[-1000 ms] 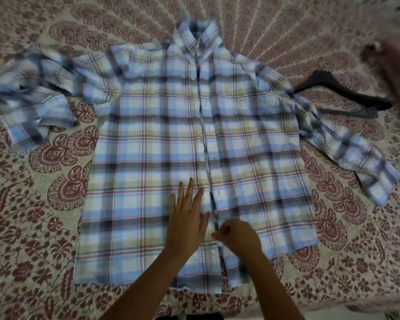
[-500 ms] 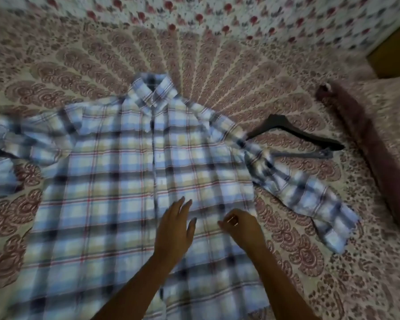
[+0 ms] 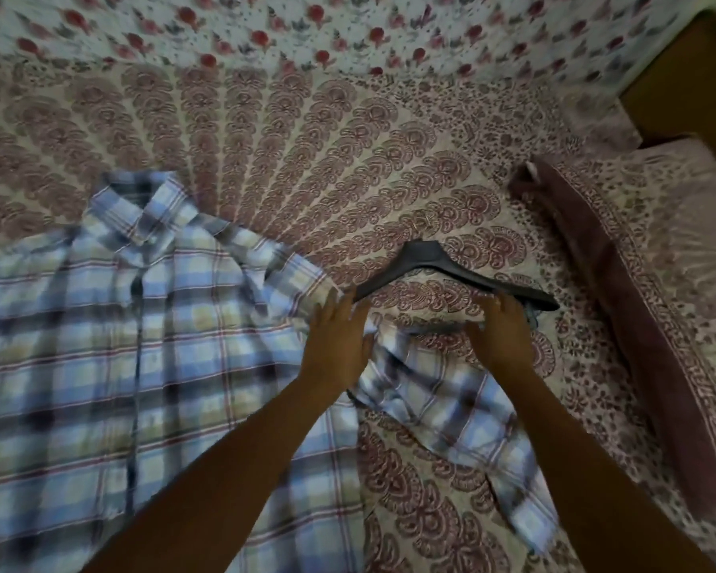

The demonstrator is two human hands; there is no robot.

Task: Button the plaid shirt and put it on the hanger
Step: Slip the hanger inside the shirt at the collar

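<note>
The plaid shirt [image 3: 100, 366] lay flat, front up, on the patterned bedspread [image 3: 348, 159], filling the 9 o'clock side of the view, its collar [image 3: 141, 213] pointing to 12 o'clock and its two front edges meeting along the middle; blur hid the buttons. One sleeve [image 3: 464, 407] trailed off toward 5 o'clock. The dark hanger [image 3: 424, 254] lay on the bedspread just beside the shirt's shoulder, at about 2 o'clock from it, not inside the shirt. Both hands held nothing. The left hand [image 3: 337, 349] was over the shoulder seam with straight fingers spread, its fingertips right at the hanger's nearer end. The right hand [image 3: 503, 337], fingers likewise straight and apart, reached the hanger's far arm; whether it touched could not be told through the blur. A maroon-bordered pillow [image 3: 658, 324] lay at 3 o'clock, well apart from the shirt.
</note>
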